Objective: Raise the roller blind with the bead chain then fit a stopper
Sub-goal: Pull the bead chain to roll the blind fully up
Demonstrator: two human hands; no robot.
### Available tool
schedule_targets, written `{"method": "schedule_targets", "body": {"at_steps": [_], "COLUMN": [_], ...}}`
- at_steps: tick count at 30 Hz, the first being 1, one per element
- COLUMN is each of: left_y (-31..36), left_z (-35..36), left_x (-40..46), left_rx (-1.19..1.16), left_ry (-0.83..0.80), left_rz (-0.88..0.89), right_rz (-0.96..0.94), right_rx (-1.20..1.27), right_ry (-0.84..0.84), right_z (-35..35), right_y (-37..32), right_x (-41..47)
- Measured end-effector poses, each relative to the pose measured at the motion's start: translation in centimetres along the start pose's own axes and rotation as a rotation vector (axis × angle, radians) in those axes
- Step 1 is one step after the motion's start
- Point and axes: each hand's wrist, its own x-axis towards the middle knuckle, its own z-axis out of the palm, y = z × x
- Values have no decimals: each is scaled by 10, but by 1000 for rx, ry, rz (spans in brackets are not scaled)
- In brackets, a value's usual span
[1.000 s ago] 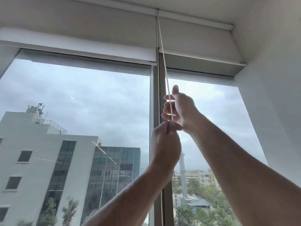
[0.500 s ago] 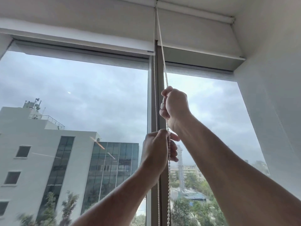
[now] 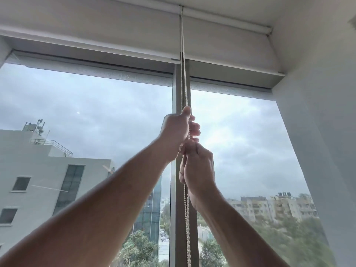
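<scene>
Against grey sky, left hand (image 3: 176, 132) and right hand (image 3: 199, 166) grip the taut white bead chain (image 3: 187, 212).

Bead chain (image 3: 186, 209): small cream beads, plastic-looking, slight sheen. Roller blind (image 3: 96, 33): matt off-white woven cloth, fine grain. Window frame post (image 3: 176, 218): smooth grey metal, matt. Glass (image 3: 86, 112): clear, faint reflections. Wall (image 3: 317, 93): matt white paint.

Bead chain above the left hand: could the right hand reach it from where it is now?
Probably yes: the bead chain runs bare up to the blind, but the left hand grips directly above the right hand.
</scene>
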Motion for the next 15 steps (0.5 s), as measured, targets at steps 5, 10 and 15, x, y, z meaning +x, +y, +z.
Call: {"method": "schedule_targets", "body": {"at_steps": [5,10,15], "left_y": [-13,-29,-37], "left_z": [9,9,4], "left_x": [3,-9,-18], "left_rx": [-36,16,76], "left_ry": [71,93,149], "left_rz": [37,122,172], "right_rz": [-58,40,129], "right_rx": [-98,66,77], "right_ry": [20,-106,-84], "right_z": [-5,-18,-29], "right_y": [11,21,16], "right_x": [-9,-17,5]}}
